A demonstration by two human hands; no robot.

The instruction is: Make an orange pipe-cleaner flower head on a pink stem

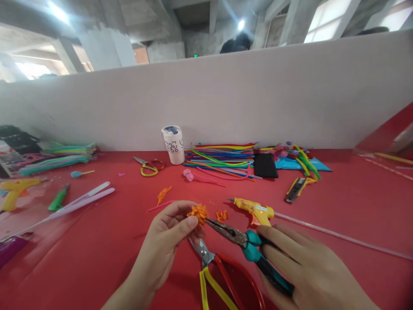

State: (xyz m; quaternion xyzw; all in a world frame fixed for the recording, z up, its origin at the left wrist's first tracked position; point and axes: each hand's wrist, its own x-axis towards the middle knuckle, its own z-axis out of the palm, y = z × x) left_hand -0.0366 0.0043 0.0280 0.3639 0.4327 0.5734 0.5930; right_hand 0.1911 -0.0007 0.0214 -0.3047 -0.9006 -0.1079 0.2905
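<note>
Lying at left on the red table (97, 241), an orange sprig (163, 195) sits near a pink stem (158, 207). The left hand (172, 228) pinches an orange petal cluster (198, 212) between thumb and fingers, raised over the scissors (204, 253). Loose orange pieces (222, 215) lie just beyond the pliers' nose. To the right, the right hand (297, 258) is wrapped around teal-handled needle-nose pliers (238, 237), tips at the cluster's edge; whether they clamp a petal cannot be determined. The yellow glue gun (256, 211) lies beyond that hand. Sound practice, in this assessment: pinch firmly at the base without crushing the petals, nip one strand at a time, squeeze lightly, and keep the fingertips clear of the plier tips.
</note>
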